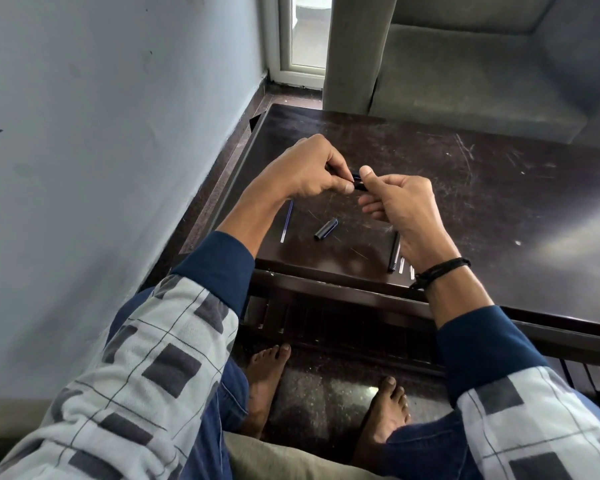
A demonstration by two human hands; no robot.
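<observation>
Both hands meet above the dark wooden table [464,188]. My left hand [309,171] and my right hand [398,202] each pinch an end of a short black pen part [358,181], most of it hidden by the fingers. On the table below lie a thin blue-and-clear ink refill [287,221], a black pen cap [325,229], and a black pen barrel [393,256] partly under my right wrist, with two pale refills [402,265] beside it.
A grey wall [101,150] runs along the left. A grey sofa [482,71] stands behind the table, with a white door frame [291,39] at the far corner. My bare feet [267,382] rest on the speckled floor under the table's near edge.
</observation>
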